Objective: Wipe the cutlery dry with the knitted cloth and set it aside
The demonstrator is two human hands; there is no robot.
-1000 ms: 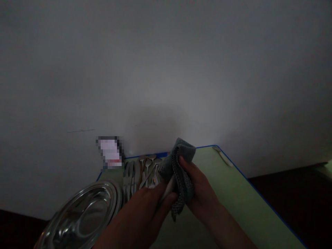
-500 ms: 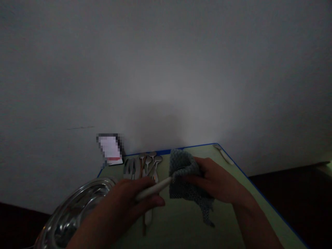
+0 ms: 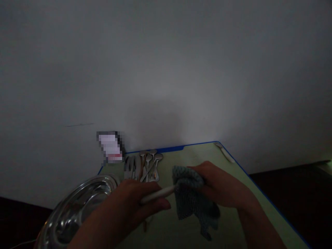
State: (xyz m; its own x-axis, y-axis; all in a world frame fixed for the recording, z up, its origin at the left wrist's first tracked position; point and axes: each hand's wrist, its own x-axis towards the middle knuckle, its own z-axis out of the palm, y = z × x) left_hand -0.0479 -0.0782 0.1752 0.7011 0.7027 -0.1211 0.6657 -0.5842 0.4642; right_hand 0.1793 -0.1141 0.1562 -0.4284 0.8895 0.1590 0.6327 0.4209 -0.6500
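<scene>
My left hand [image 3: 140,204] is closed on the white handle [image 3: 159,194] of a piece of cutlery. Its far end disappears into a folded grey-blue cloth [image 3: 190,197], so I cannot tell its kind. My right hand [image 3: 216,183] is closed on that cloth, which wraps the hidden end, and a loose corner of it hangs down. Behind my left hand, several spoons [image 3: 153,166] and other metal cutlery [image 3: 131,167] lie together on the pale green table [image 3: 160,235].
On the left stands a shiny metal bowl [image 3: 70,221], partly behind my left forearm. A blurred-out phone-like device [image 3: 111,147] leans at the back left. At the far right corner lies a white-handled fork [image 3: 224,153]. The wall [image 3: 166,69] rises behind the blue table edge.
Both hands have shifted slightly right and nearer to me with the handle and the cloth. The cloth has sunk lower and folded differently around the hidden end.
</scene>
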